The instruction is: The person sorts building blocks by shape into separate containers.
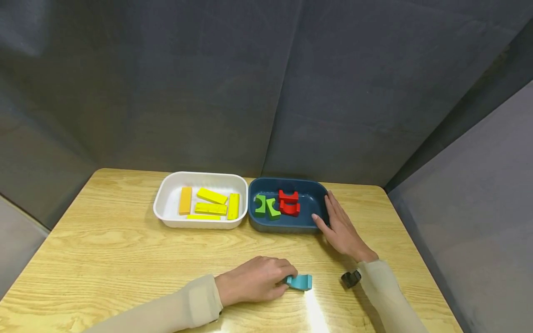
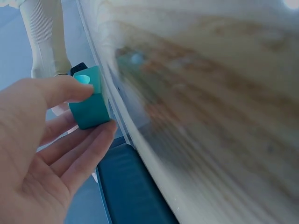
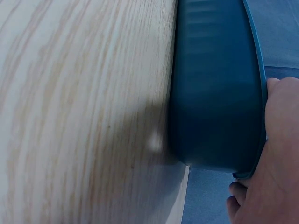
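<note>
My left hand (image 1: 259, 279) pinches a teal block with a curved cutout (image 1: 300, 282) by its left end, just over the front of the table. In the left wrist view, thumb and fingers press on opposite sides of the teal block (image 2: 91, 98). My right hand (image 1: 342, 230) holds the right front corner of a dark blue tray (image 1: 283, 228), thumb over the rim and fingers along the outer right side. Inside that tray lie two green cutout blocks (image 1: 272, 209) on the left and two red cutout blocks (image 1: 289, 209) near the middle.
A white tray (image 1: 200, 224) touches the blue tray's left side. It holds several yellow bars (image 1: 211, 208) and an orange bar (image 1: 185, 200). Both trays stand at the back of the wooden table (image 1: 137, 263), before a grey partition (image 1: 208, 92).
</note>
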The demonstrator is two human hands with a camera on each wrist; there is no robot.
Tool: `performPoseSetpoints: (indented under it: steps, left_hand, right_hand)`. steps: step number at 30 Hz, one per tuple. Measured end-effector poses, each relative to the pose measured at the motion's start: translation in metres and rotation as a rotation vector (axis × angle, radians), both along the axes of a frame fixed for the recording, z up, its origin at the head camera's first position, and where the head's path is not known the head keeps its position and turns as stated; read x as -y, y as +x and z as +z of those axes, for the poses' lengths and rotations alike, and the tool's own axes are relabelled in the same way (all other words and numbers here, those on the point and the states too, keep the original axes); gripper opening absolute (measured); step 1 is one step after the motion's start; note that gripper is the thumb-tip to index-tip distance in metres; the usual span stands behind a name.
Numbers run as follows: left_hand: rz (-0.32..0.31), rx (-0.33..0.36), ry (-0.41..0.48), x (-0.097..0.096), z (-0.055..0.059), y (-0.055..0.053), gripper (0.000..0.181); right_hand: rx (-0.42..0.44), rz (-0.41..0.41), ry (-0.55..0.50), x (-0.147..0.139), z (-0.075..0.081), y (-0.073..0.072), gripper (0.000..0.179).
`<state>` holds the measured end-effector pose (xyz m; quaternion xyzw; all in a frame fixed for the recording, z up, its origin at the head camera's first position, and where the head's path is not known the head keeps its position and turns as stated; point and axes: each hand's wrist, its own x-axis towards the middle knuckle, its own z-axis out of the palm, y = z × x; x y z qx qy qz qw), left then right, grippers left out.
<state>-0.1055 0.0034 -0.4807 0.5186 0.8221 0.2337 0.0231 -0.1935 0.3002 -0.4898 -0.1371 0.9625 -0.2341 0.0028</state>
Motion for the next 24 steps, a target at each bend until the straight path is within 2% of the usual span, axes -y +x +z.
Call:
performPoseSetpoints:
  steps: [24]
  left_hand:
    - [0.032,-0.042,0.143,0.011,0.025,-0.012,0.027]
  right_hand:
    - [0.004,0.004,-0.004,-0.001,0.0,-0.001,0.087]
